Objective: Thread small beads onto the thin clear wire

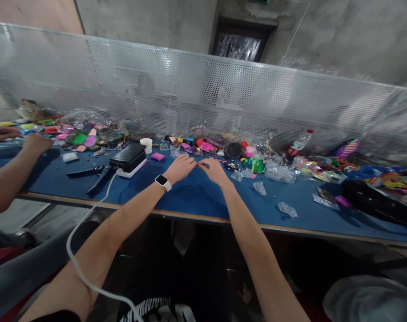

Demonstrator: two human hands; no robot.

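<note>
Both my hands meet over the middle of the blue table [190, 201], fingertips almost touching. My left hand [180, 168], below a white-banded watch [163, 181], has its fingers curled and pressed together. Opposite it, my right hand [212, 170] pinches with thumb and forefinger. Whatever lies between the fingertips is too small to make out. Just left of my left hand sits a pink clay packet [157, 156]. A black round piece with white marks [231, 166] and a green clay lump [253, 165] lie to the right of my right hand.
A black power bank [128, 154] with a white cable and a black folding stand [95, 175] are at left. Behind stands a perforated metal screen [190, 85]. A cola bottle [299, 145] and plastic wrappers [280, 170] lie right. Another person's hands [37, 145] work far left.
</note>
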